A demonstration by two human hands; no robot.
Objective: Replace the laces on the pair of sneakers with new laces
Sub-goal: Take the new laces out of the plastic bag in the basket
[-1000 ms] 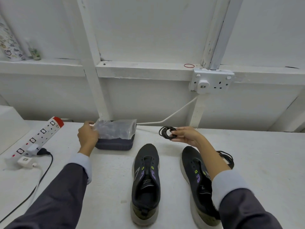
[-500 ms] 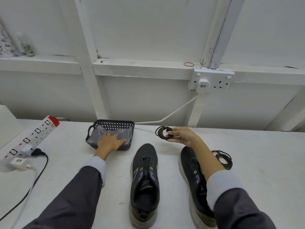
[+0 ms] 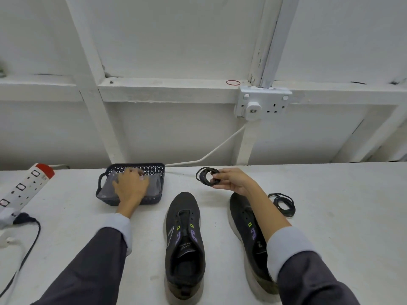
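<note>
Fingers (image 3: 134, 172) of left hand (image 3: 130, 188) slid farther into basket (image 3: 159, 167); lace coil (image 3: 203, 177) unchanged.

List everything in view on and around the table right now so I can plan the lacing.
table: one, white, in front of the wall
sneakers: two, black with purple and green marks, unlaced, side by side on table
held lace coil: one, black, above table past the sneakers' toes
loose lace coil: one, black, on table right of the sneakers
basket: one, dark, on table left of the sneakers' toes
plastic bag: one, clear, in the basket
power strip: one, white with red end, far left
wall socket: one, white, on wall, white plug in it
rubber band: one, red, on wall ledge
left hand: one, rests on the plastic bag
right hand: one, pinches the held lace coil
</note>
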